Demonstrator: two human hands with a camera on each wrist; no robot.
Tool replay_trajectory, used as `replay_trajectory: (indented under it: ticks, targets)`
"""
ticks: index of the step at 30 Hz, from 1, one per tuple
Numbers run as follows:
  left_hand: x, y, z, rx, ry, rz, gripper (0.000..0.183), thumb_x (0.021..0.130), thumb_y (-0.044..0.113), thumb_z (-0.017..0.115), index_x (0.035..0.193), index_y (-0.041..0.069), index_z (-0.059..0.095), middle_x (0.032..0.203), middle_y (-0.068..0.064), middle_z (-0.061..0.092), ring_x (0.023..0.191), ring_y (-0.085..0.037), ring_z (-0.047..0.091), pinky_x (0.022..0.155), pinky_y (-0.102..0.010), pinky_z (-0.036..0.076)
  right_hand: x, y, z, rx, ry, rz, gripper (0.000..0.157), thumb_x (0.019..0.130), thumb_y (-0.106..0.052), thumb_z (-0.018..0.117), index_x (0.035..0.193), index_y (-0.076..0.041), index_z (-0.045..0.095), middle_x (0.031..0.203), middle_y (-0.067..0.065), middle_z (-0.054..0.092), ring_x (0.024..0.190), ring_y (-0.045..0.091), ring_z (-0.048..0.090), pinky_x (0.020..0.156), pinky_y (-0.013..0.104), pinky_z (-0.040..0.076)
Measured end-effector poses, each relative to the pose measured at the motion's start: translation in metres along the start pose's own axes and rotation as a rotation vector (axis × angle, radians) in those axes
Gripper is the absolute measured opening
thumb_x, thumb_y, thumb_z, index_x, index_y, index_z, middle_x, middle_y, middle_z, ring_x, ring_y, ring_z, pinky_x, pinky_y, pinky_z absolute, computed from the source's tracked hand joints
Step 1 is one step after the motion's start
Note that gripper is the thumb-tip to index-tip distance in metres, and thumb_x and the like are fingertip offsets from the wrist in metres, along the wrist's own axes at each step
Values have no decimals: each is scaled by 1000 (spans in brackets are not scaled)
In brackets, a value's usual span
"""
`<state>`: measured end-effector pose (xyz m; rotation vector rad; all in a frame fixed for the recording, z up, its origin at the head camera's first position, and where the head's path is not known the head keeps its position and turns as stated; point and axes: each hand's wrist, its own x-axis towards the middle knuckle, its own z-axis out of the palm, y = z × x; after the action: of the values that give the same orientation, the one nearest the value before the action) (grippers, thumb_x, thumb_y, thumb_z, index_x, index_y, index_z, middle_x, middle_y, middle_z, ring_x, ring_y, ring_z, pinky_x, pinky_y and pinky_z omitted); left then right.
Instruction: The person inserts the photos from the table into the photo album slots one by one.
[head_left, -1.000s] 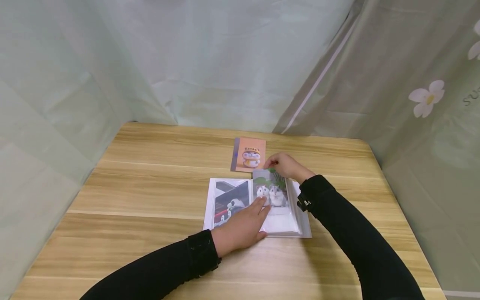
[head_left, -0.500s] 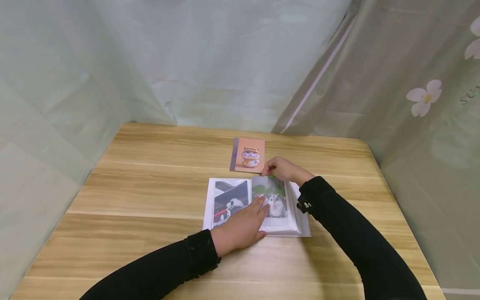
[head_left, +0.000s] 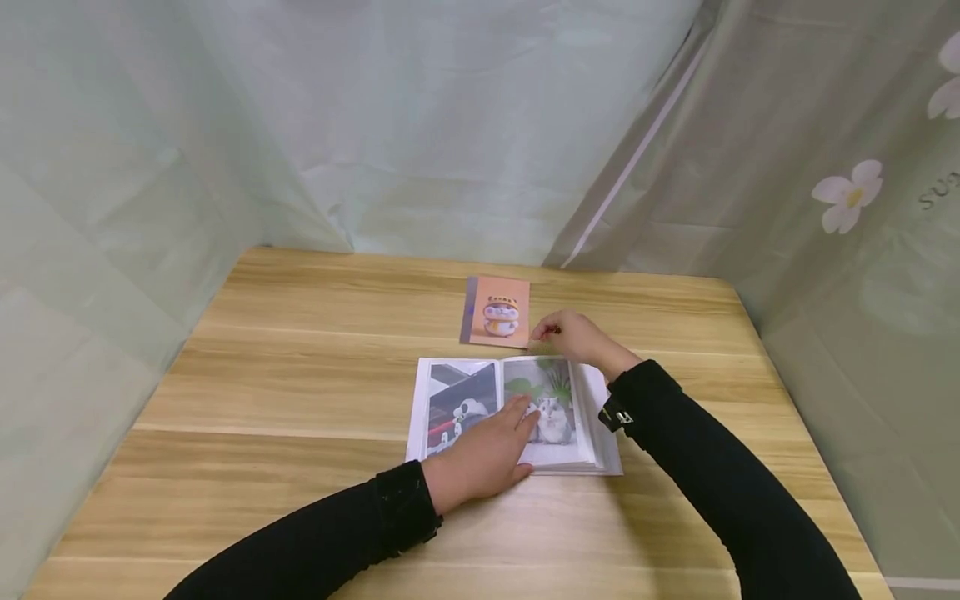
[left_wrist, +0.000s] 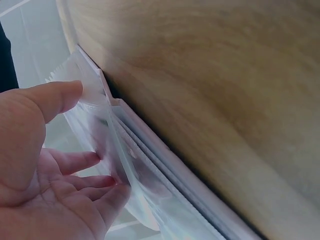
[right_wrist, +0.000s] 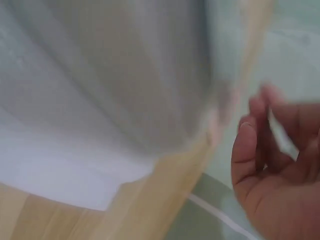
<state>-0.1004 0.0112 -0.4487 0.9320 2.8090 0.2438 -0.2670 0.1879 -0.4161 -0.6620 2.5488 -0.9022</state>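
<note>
Photo album lies open on the tabletop, lower centre of the frame. Hamster photo is in the right-page pocket, top edge roughly level with the page top. Can't confirm it's bottomed out, my left hand covers part. Left-page photo sits beside it.

Hands: left has fingers fairly straight, thumb apart, laid on the clear sleeve to pin the page. My right hand is just above the page's top edge, fingers and thumb bent nearly together, nothing visible between them. Right wrist view is blurry but shows fingertips apart from the page.

My read: step in hand is seating the hamster photo, nearly done. Next move calls for checking the top edge and a light push down if it's proud, left hand keeping the sleeve flat. Small card just above the album likely queues next; strip at its left edge may be a second card, can't tell.
</note>
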Motion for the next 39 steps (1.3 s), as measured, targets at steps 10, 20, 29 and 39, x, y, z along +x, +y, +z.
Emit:
replay_trajectory:
  ticks: [10, 20, 29, 39]
  targets:
    - [-2, 2, 0, -33, -11, -4, 74, 98, 42, 63, 153, 0, 36, 162, -20, 25, 150, -29, 24, 118, -37, 30, -57, 14, -12, 483, 26, 274, 31, 107, -6, 42, 118, 18, 58, 95, 18, 65, 79, 16, 64, 75, 28, 59]
    - [-2, 0, 2, -42, -4, -6, 75, 97, 41, 64, 153, -1, 36, 162, -21, 24, 149, -31, 25, 118, -38, 29, -72, 31, 4, 617, -13, 319, 28, 105, -1, 40, 106, 18, 59, 83, 10, 66, 73, 13, 65, 69, 26, 59]
    - [0, 1, 4, -37, -2, 3, 75, 97, 42, 64, 153, -1, 36, 162, -21, 24, 149, -30, 25, 118, -38, 29, -75, 30, 7, 656, -31, 345, 28, 105, -2, 40, 110, 19, 58, 83, 10, 65, 72, 14, 64, 67, 24, 58]
    - [3, -4, -7, -321, 14, -44, 65, 101, 36, 58, 152, 1, 38, 160, -18, 29, 148, -30, 28, 118, -41, 30, -81, 28, 5, 778, -78, 319, 30, 107, -5, 39, 117, 18, 55, 88, 10, 65, 76, 15, 65, 71, 25, 59]
